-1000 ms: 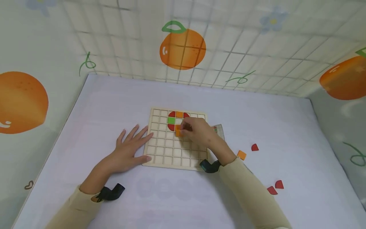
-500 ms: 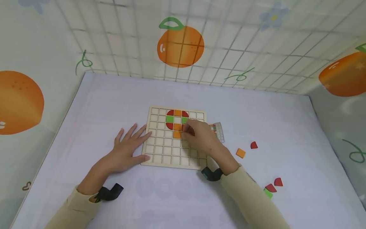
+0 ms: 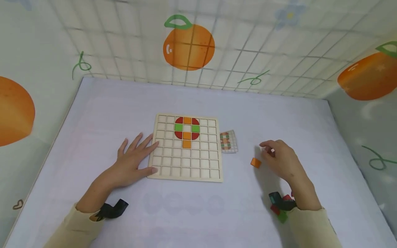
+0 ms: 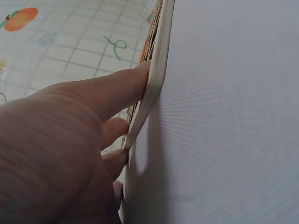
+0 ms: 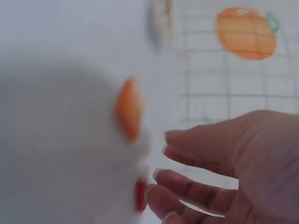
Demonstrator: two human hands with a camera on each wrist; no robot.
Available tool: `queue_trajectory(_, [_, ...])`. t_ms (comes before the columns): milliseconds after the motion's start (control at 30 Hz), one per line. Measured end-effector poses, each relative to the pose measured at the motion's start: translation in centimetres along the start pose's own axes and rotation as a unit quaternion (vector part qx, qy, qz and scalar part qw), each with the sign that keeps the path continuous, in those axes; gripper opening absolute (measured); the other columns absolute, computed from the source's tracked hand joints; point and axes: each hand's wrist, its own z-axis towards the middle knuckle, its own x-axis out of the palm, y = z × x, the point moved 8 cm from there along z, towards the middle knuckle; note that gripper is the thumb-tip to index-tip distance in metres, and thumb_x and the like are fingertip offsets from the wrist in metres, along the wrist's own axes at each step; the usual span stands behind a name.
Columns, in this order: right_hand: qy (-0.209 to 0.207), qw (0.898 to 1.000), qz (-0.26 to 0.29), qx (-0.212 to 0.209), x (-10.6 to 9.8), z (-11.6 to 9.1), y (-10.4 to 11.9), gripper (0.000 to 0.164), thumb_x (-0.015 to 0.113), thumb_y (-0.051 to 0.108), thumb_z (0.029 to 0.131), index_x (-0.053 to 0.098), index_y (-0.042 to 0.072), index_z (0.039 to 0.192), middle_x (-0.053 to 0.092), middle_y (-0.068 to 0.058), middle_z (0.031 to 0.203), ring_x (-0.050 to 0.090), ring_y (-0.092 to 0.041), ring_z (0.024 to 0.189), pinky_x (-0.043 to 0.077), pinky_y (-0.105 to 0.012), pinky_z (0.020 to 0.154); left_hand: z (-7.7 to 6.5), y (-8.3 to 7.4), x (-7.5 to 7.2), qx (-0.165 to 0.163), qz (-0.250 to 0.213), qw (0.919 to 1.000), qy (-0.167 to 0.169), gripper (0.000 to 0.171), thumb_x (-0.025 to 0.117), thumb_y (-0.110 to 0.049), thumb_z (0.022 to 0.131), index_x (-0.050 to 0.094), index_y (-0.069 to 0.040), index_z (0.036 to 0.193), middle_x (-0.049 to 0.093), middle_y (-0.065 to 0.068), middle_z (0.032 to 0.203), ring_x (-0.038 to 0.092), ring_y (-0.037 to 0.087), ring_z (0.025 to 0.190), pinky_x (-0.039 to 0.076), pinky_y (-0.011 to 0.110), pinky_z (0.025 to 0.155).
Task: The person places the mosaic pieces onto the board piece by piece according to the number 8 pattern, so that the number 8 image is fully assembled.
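Observation:
My left hand (image 3: 131,167) lies with spread fingers along the left edge of a wooden grid board (image 3: 186,173); its thumb and index fingertip rest on the rim. Several tiles sit in the board's upper cells: red rounded corners, green squares (image 3: 178,127) and orange squares (image 3: 186,144). Off to the right, my right hand (image 3: 283,162) hovers over the table with loosely bent fingers and nothing between them. Just left of its fingertips lies a loose orange square tile (image 3: 255,163). A red tile (image 5: 140,193) shows by the fingertips in the right wrist view; the head view hides it.
A pattern card (image 3: 228,142) lies against the board's right edge. Below the right wrist, red tiles (image 3: 275,209) and a green tile (image 3: 282,217) lie partly covered by the black wrist camera (image 3: 282,202). A printed curtain (image 3: 139,44) stands behind the table.
My right hand has left the board and moved right, to beside the loose orange tile. A green and a red tile now show on the board's right part of the pattern. The left hand stays put.

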Motion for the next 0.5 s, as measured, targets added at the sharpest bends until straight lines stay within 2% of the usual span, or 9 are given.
queue_trajectory(100, [-0.003, 1.0, -0.016, -0.004, 0.4, -0.3, -1.1, 0.032, 0.069, 0.007, 0.098, 0.067, -0.005, 0.127, 0.062, -0.017, 0.103, 0.058, -0.029, 0.09, 0.05, -0.044, 0.077, -0.1, 0.2, -0.1, -0.004, 0.001, 1.0, 0.002, 0.086, 0.077, -0.042, 0.094, 0.033, -0.023, 0.166, 0.013, 0.003, 0.175, -0.008, 0.031, 0.16, -0.013, 0.064, 0.119])
queue_trajectory(200, [-0.011, 1.0, -0.007, 0.006, 0.4, -0.5, -1.9, 0.039, 0.071, 0.008, 0.097, 0.061, -0.009, 0.131, 0.059, -0.02, 0.105, 0.059, -0.032, 0.092, 0.05, -0.046, 0.08, -0.2, 0.0, -0.2, -0.005, -0.006, 1.0, 0.001, 0.086, 0.077, -0.04, 0.094, 0.034, -0.022, 0.166, 0.014, 0.004, 0.175, -0.007, 0.032, 0.16, -0.013, 0.064, 0.119])
queue_trajectory(333, [-0.03, 0.998, -0.001, 0.06, -0.3, -0.9, -3.3, 0.045, 0.071, 0.012, 0.097, 0.054, -0.011, 0.133, 0.051, -0.027, 0.112, 0.059, -0.038, 0.093, 0.051, -0.05, 0.078, -0.2, -0.4, -0.5, -0.001, -0.015, 0.9999, -0.004, 0.085, 0.078, -0.038, 0.094, 0.035, -0.02, 0.165, 0.015, 0.006, 0.175, -0.006, 0.033, 0.16, -0.013, 0.064, 0.119])
queue_trajectory(500, [0.012, 0.992, -0.017, 0.121, 0.1, -1.2, -5.4, 0.041, 0.071, 0.017, 0.099, 0.056, -0.01, 0.126, 0.054, -0.029, 0.113, 0.056, -0.044, 0.099, 0.053, -0.056, 0.08, -0.2, -0.4, -0.5, -0.004, -0.007, 1.0, -0.001, 0.085, 0.077, -0.039, 0.094, 0.034, -0.021, 0.166, 0.015, 0.005, 0.175, -0.006, 0.032, 0.16, -0.013, 0.063, 0.119])
